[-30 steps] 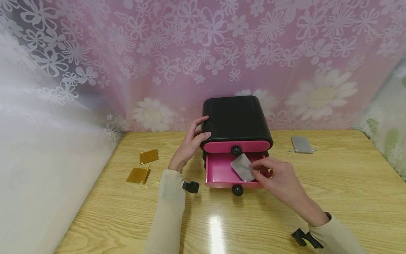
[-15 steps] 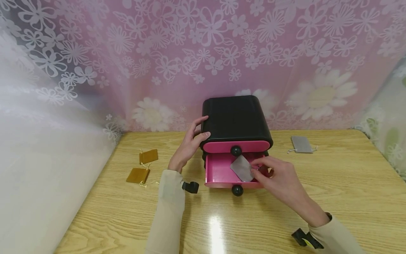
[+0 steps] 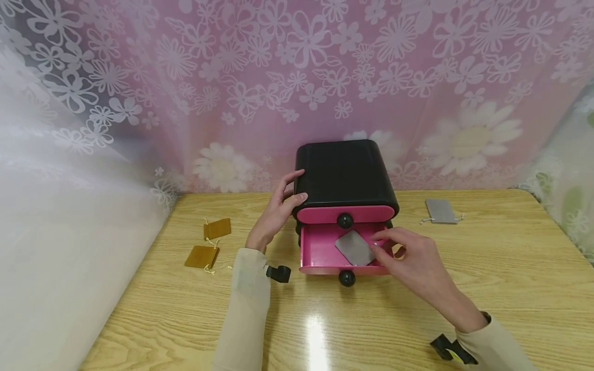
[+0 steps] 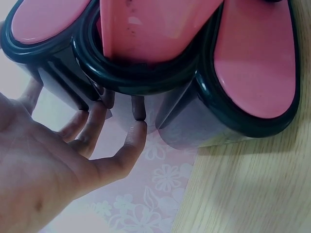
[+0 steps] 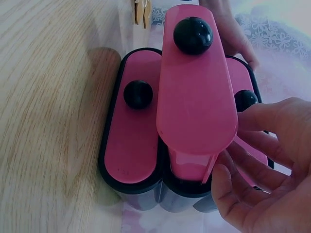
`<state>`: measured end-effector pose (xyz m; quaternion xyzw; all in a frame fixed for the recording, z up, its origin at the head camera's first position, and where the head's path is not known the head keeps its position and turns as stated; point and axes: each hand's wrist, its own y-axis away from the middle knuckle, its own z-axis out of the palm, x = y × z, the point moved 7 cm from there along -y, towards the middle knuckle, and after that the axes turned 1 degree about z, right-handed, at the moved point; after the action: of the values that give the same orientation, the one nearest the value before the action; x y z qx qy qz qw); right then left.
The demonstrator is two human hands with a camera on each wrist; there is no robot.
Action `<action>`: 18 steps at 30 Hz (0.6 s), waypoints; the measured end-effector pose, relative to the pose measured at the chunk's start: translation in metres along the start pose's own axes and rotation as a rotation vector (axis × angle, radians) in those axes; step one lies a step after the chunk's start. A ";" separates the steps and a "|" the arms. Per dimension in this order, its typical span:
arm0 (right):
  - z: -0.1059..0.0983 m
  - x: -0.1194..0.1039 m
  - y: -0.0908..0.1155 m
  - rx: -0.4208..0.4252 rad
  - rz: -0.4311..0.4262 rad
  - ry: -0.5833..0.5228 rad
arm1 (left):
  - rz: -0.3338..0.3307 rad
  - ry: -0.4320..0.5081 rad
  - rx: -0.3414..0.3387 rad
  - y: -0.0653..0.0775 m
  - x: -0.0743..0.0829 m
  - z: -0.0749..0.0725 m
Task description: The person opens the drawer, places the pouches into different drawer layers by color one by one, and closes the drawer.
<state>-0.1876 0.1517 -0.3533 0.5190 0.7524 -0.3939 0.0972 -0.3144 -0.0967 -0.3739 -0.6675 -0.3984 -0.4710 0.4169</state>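
Note:
A black drawer unit with pink drawer fronts stands upright at the back of the table. Its middle drawer is pulled out, and a grey drawstring pouch lies flat inside, towards the right. My left hand rests on the unit's left side; in the left wrist view its fingertips touch the glossy black wall. Over the drawer's right edge hovers my right hand, thumb and forefinger parted beside the pouch. The drawer front hides the pouch from the right wrist view.
Two mustard-brown pouches with pale strings lie on the table to the left. Another grey pouch lies to the right of the unit. Behind stands a pink flowered curtain. The black knob projects from the drawer front.
The grey pouch has gone from tilted in my right fingers to flat in the drawer. My right hand has let go of it and drawn slightly right. My left hand has stayed put.

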 end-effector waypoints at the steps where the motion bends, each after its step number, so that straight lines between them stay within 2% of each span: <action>1: -0.001 0.001 0.000 0.003 -0.003 0.002 | -0.001 0.002 0.000 0.000 0.000 0.000; 7: -0.006 0.006 0.002 0.035 -0.015 0.023 | -0.002 -0.006 -0.006 -0.001 0.000 -0.002; 18: -0.021 0.021 0.009 0.063 0.016 0.062 | 0.017 -0.027 -0.042 -0.001 0.005 0.001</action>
<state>-0.1838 0.1823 -0.3547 0.5397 0.7380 -0.4005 0.0606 -0.3139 -0.0949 -0.3685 -0.6858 -0.3884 -0.4667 0.4012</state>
